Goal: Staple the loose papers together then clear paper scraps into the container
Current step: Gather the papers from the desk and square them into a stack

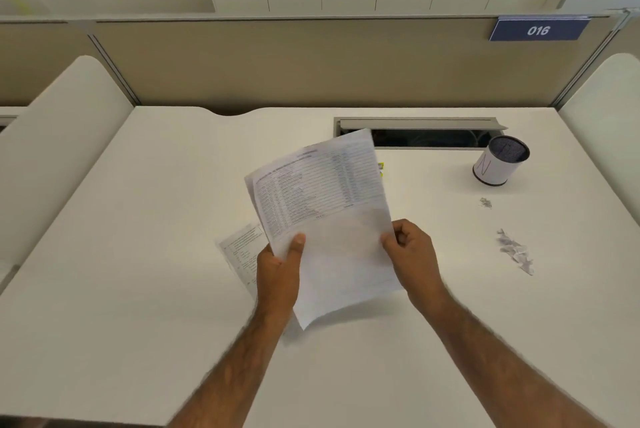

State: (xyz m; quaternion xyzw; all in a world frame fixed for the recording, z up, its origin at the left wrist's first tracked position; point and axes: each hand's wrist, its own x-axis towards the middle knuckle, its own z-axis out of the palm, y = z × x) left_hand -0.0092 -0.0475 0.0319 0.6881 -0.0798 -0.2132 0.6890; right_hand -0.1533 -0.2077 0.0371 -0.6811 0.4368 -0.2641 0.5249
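Observation:
Both hands hold a few printed sheets (325, 206) lifted above the white desk (138, 220), slightly fanned. My left hand (278, 272) pinches their lower left edge, thumb on top. My right hand (414, 254) grips their right edge. Another printed sheet (242, 244) lies flat on the desk under my left hand, partly hidden. A small yellow object (381, 169) peeks out behind the held sheets; what it is cannot be told. Paper scraps (514, 249) lie in a loose pile to the right, with a smaller cluster (485, 202) beyond. The white cylindrical container (498, 161) stands at the back right.
An open cable slot (433, 137) runs along the desk's back edge behind the papers. Beige partition panels close off the back and sides, with a blue sign "016" (538, 29) at the upper right. The desk's front edge runs near the bottom left.

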